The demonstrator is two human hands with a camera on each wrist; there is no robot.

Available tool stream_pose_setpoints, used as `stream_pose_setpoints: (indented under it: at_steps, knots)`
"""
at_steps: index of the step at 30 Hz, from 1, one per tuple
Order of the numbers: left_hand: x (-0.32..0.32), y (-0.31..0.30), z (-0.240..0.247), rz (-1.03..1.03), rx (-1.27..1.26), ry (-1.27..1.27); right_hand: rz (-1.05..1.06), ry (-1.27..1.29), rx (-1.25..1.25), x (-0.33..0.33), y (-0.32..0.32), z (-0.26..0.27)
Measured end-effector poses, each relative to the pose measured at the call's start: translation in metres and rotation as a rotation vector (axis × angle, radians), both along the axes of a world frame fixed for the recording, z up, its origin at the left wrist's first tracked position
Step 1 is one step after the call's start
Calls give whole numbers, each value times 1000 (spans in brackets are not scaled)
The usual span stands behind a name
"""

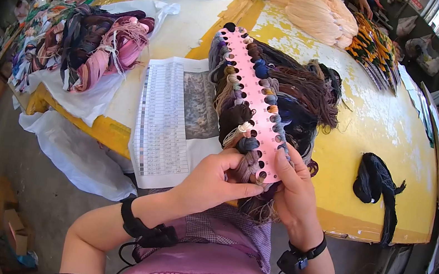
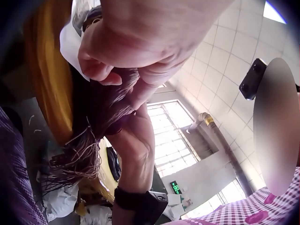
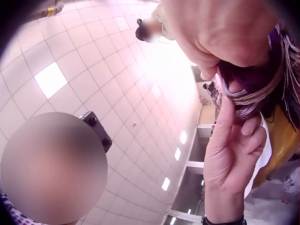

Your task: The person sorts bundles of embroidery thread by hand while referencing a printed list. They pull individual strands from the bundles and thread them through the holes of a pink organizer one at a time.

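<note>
A long pink card [image 1: 260, 109] with holes along both edges carries many looped thread bundles in grey, brown, blue and dark shades. My right hand [image 1: 297, 193] grips its near right corner, thumb on top. At the near end, my left hand [image 1: 213, 178] pinches a mauve-grey thread bundle [image 1: 249, 163] beside the last holes, thumb reaching across toward the corner. In the left wrist view the loose strands [image 2: 110, 103] hang below the left fingers. The right wrist view has grey threads [image 3: 255, 96] between the two hands, the card mostly hidden there.
A printed chart [image 1: 162, 123] with a picture lies left of the card on the yellow table [image 1: 344, 205]. Pink and dark skeins [image 1: 103, 48] are heaped on plastic at left. A black skein [image 1: 373, 184] lies right; cream yarn [image 1: 315, 13] lies at the back, near another person's hand.
</note>
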State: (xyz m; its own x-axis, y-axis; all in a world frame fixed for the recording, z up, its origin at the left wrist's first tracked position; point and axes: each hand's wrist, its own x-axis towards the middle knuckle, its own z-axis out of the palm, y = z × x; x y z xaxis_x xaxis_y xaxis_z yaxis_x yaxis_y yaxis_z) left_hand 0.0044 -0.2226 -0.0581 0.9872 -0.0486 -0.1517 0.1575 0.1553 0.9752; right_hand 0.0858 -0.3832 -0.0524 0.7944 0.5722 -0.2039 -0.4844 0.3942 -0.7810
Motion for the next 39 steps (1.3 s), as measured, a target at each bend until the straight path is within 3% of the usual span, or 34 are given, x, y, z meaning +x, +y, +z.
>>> stream_pose_setpoints:
  at_steps: [8,10,11,14,16,18,21,22,24,25,26,28,30,31,32,34,36,38,39]
  knots:
    - [-3,8,5,85,217,-102,40,17,24,2,-6,0]
    - [-3,12,7,113,459,-266,77,-8,-23,2,-8,5]
    - [-4,11,10,104,455,-226,100,-47,-42,4,-11,7]
    - [0,6,2,178,195,-185,88,-205,-171,11,-25,23]
    - [6,5,20,125,-250,48,166,-262,-258,19,-40,34]
    - [8,5,23,149,-261,50,229,-324,-352,24,-51,44]
    - [11,13,15,196,-627,76,196,-499,-372,34,-68,56]
    - [13,13,14,198,-626,72,198,-503,-370,33,-68,57]
    - [18,7,16,243,-669,-3,-105,-938,-736,27,-61,62]
    - [20,6,13,287,-712,-41,-524,-1527,-1004,22,-51,65]
    - [21,5,14,291,-716,-51,-725,-1543,-1115,9,-49,75]
    - [23,3,17,364,-831,-112,-345,-1210,-802,-13,-80,59]
    - [19,-9,25,352,-854,-118,257,-823,-556,-32,-55,55]
    - [17,-16,27,335,-879,-124,152,-422,-410,-46,-31,54]
    - [13,-23,23,223,-870,-101,148,-426,-413,-44,-26,44]
    - [9,-34,14,174,-627,-170,-16,-330,-160,-38,-18,26]
    - [3,-32,20,179,-581,-195,4,-309,-164,-31,-17,31]
    - [-6,-17,28,72,-328,16,-70,-296,-86,-15,-9,42]
    - [-16,-12,32,124,-251,-69,-13,-282,-67,-5,-9,56]
